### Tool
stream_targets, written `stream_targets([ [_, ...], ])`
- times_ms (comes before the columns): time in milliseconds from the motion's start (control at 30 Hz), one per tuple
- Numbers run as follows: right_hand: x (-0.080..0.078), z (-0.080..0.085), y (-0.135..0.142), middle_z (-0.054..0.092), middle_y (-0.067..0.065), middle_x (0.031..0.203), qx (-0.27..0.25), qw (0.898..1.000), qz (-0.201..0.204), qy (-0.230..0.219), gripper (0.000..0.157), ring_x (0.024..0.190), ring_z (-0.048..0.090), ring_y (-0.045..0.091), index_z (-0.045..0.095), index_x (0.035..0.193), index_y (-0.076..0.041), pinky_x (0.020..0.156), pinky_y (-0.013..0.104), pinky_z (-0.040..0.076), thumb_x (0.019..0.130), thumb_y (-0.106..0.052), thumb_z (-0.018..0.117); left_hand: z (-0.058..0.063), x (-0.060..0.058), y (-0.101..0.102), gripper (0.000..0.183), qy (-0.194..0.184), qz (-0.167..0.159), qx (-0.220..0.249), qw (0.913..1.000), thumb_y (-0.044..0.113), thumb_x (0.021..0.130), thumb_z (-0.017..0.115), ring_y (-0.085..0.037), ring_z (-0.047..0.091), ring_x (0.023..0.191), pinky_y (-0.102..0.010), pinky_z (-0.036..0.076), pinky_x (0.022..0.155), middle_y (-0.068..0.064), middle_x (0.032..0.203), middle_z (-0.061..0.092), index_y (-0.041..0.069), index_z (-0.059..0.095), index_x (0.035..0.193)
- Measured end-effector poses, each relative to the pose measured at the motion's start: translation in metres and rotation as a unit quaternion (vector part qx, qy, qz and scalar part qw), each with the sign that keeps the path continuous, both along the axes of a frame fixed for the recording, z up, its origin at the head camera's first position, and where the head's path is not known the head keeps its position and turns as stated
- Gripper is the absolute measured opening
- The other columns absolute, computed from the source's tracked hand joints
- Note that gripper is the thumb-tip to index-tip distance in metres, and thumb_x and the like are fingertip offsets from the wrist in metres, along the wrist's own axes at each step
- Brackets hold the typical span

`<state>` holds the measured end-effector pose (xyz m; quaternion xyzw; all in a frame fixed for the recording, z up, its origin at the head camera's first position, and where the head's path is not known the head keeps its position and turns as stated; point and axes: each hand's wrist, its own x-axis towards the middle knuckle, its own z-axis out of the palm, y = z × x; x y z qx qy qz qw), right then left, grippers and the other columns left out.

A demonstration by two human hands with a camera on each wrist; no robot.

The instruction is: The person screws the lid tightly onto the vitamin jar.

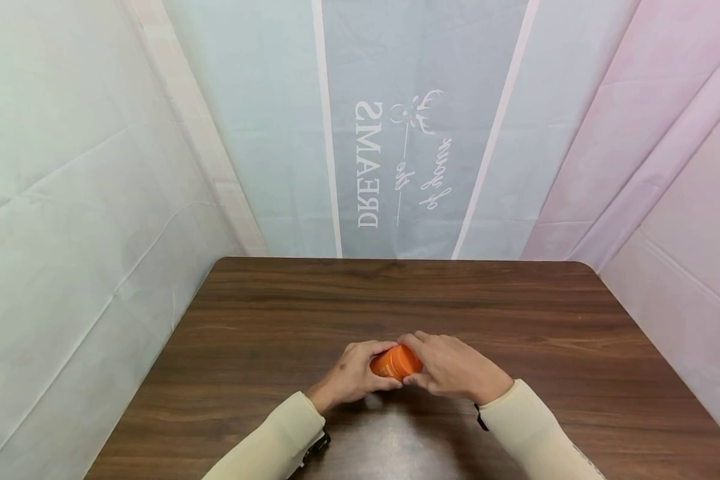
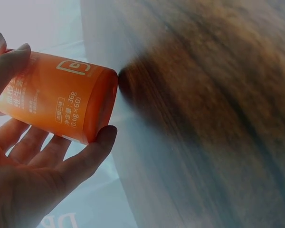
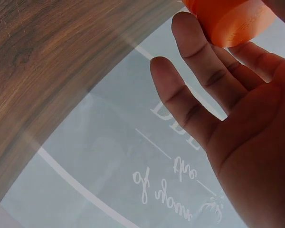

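An orange bottle (image 1: pixel 387 365) with white printing lies tilted between both hands, close above the table. My left hand (image 1: pixel 353 375) grips its body, thumb on one side and fingers on the other. In the left wrist view the printed label and the base of the bottle (image 2: pixel 57 97) show, with the left hand (image 2: pixel 42 175) round it. My right hand (image 1: pixel 456 367) holds the orange lid (image 1: pixel 409 359) at the other end with thumb and fingers. The right wrist view shows the lid (image 3: pixel 242 21) at the top, cut off by the frame, beside the right hand's (image 3: pixel 247 114) fingers.
The brown wood-grain table (image 1: pixel 336 300) extends round the hands on all sides. Behind it hangs a grey-blue cloth (image 1: pixel 420 53) with white lettering. Pale cloth walls (image 1: pixel 66 233) flank the table at left and right.
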<state>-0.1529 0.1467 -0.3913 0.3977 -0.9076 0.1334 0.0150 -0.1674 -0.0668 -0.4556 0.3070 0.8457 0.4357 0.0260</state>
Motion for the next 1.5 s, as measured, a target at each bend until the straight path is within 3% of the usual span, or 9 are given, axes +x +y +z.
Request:
stream_targets([
  [200,-0.0013,0.0001,-0.0004,0.051,-0.006,0.083,-0.007,1.000,-0.004,-0.029,0.041,0.061,0.045,0.003,0.057,0.115,-0.007,0.054,0.020,0.042,0.086,-0.026,0.080,-0.0001,-0.0002,0.0002,0.053,0.013,-0.004,0.000,0.9999,0.019,0.077,0.089,-0.005,0.060,0.086,-0.020,0.051,0.076,0.000,0.107,0.070,0.013,0.068,0.125],
  [633,-0.0025,0.0008,-0.0011,0.049,-0.008,0.078,0.000,0.999,-0.018,-0.048,0.037,0.058,0.043,0.002,0.058,0.112,-0.007,0.052,0.020,0.040,0.088,-0.027,0.078,-0.0022,0.0014,0.0021,0.050,0.021,-0.004,0.017,0.9996,0.018,0.079,0.087,-0.006,0.061,0.087,-0.020,0.051,0.076,-0.002,0.111,0.071,0.013,0.068,0.125],
  [1500,-0.0001,-0.0031,-0.0014,0.052,-0.007,0.080,0.004,0.999,-0.027,-0.037,0.040,0.057,0.044,0.003,0.058,0.115,-0.006,0.052,0.021,0.040,0.088,-0.028,0.077,-0.0051,0.0049,0.0052,0.049,0.015,0.015,0.016,0.9996,0.017,0.078,0.088,-0.006,0.060,0.084,-0.020,0.051,0.073,-0.001,0.106,0.070,0.013,0.069,0.124],
])
